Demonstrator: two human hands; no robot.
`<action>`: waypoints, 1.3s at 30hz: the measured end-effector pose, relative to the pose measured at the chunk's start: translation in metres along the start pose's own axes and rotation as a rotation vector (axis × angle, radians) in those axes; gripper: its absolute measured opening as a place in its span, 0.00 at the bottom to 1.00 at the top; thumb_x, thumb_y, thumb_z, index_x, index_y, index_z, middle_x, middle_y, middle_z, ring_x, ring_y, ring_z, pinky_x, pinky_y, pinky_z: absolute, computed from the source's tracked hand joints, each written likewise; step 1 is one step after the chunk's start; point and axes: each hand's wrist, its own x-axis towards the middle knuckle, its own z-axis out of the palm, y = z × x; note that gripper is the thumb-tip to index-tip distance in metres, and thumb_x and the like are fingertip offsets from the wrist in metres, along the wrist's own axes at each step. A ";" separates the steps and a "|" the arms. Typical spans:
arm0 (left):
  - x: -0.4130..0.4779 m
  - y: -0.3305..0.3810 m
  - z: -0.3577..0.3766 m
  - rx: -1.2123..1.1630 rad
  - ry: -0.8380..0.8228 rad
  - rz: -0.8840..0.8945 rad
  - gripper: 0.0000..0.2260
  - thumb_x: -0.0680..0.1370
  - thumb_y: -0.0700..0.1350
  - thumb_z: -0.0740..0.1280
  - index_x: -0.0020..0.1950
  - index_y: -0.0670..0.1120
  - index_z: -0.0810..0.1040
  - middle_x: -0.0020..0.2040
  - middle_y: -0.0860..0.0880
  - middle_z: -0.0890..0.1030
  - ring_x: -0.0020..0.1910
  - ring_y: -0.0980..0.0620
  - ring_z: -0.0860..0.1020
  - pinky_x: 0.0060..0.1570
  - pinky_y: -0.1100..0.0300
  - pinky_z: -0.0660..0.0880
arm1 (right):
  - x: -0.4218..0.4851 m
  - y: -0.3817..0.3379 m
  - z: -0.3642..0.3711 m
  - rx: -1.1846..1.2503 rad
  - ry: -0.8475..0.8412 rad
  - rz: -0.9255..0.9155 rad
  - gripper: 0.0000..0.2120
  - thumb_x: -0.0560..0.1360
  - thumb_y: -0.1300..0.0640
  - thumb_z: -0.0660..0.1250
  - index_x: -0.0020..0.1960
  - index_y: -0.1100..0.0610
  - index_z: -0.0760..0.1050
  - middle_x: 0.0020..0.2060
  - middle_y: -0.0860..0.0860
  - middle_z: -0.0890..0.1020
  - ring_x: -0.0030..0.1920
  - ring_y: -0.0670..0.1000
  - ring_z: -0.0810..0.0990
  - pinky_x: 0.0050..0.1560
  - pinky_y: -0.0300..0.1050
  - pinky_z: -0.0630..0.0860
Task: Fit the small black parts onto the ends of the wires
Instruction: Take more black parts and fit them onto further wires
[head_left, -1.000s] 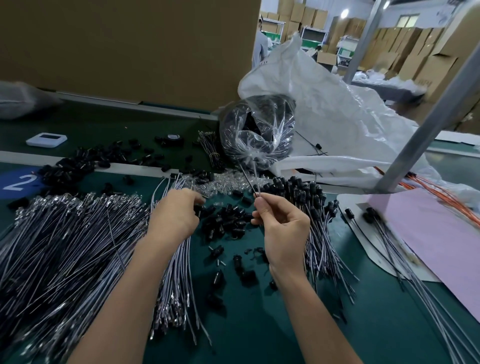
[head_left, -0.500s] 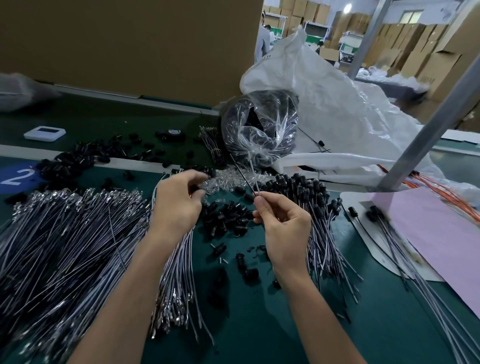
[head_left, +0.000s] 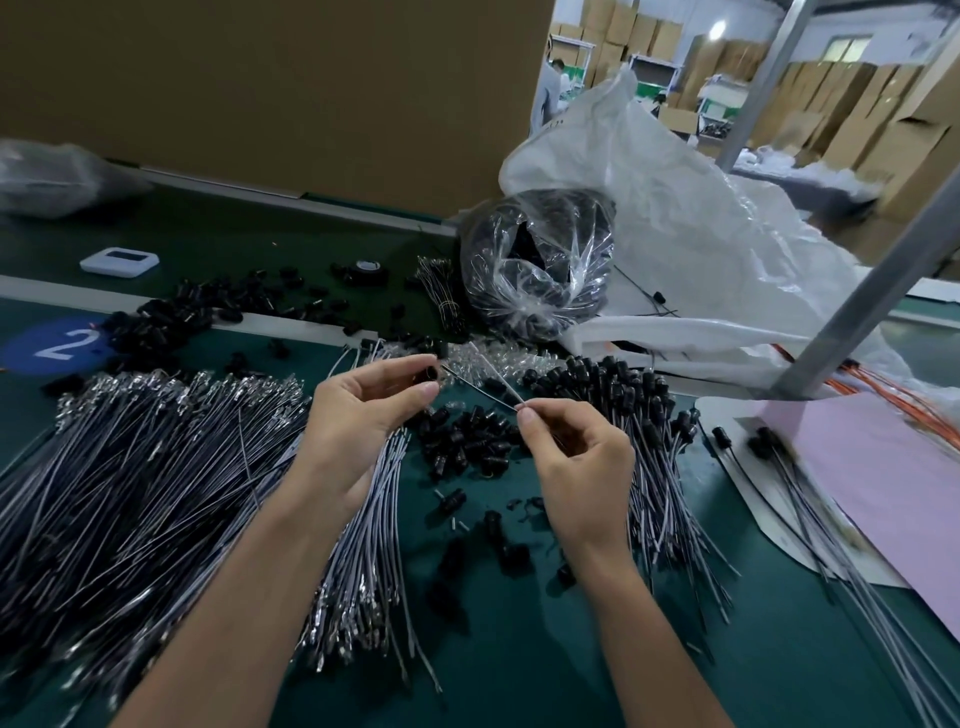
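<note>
While the small black part (head_left: 431, 373) is pinched between the thumb and fingertips of the left hand (head_left: 358, 415), a little above the bench (head_left: 519, 649) and toward its middle, the wire (head_left: 480, 387) meant for it comes in from the right. Its long axis slants from the right hand (head_left: 576, 467) up and leftward, and its free tip ends just beside the part; I cannot tell whether it touches or has entered. The left hand is nearer the part, and both hands are close together, so to my eye the fit turns on lining the tip up with the part's bore. The right hand pinches the wire narrowly between thumb and forefinger, the other fingers curled under. A paler strand rises from the same pinch; whether it is held I cannot say. Below the hands lies a heap of loose black parts (head_left: 467, 441); bare wires (head_left: 130, 467) spread toward the bench's left edge, and capped wires (head_left: 623, 389) lie to the right.
</note>
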 end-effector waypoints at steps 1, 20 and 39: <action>-0.001 0.000 0.000 0.017 0.008 0.004 0.11 0.65 0.35 0.73 0.40 0.51 0.87 0.46 0.48 0.87 0.46 0.55 0.84 0.47 0.67 0.80 | 0.000 0.000 -0.001 -0.014 0.004 -0.009 0.05 0.74 0.62 0.72 0.44 0.52 0.83 0.39 0.47 0.84 0.40 0.43 0.80 0.40 0.33 0.74; 0.000 -0.007 -0.001 0.271 -0.005 0.102 0.15 0.72 0.31 0.72 0.44 0.52 0.86 0.44 0.52 0.87 0.45 0.58 0.83 0.45 0.71 0.77 | -0.001 0.001 -0.001 -0.122 0.013 -0.124 0.04 0.74 0.63 0.72 0.45 0.56 0.84 0.40 0.45 0.82 0.42 0.43 0.81 0.44 0.39 0.78; -0.001 -0.007 -0.002 0.299 0.028 0.117 0.15 0.73 0.31 0.72 0.45 0.52 0.86 0.43 0.55 0.86 0.44 0.63 0.82 0.44 0.74 0.75 | -0.002 0.002 -0.001 -0.128 0.016 -0.147 0.03 0.74 0.64 0.72 0.44 0.58 0.84 0.39 0.45 0.82 0.40 0.45 0.81 0.44 0.45 0.79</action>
